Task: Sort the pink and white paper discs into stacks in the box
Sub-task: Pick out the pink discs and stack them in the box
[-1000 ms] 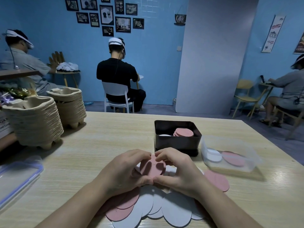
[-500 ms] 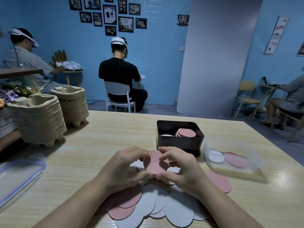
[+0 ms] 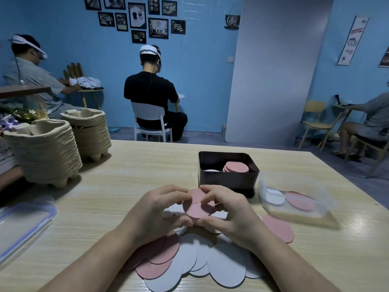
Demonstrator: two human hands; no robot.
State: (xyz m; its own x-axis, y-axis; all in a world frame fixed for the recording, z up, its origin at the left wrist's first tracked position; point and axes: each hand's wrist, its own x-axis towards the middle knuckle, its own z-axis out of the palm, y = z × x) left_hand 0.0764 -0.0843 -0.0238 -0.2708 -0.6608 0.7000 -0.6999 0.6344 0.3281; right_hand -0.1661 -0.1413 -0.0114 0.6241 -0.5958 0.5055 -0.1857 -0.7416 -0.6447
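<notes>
Nearest you, the loose pile of pink & white discs fans over the table. Just beyond it, your left hand & right hand both pinch one pink disc, thumbs on the near edge, fingertips on the far edge. Check it's a single, then carry it w/ one hand. Ahead sits the black box, w/ the pink stack on the right and the white stack lower on the left. Lift over the near wall and lay the disc flat on the pink. The clear plastic container to the right holds two discs. The pulp trays are far left, well apart.
</notes>
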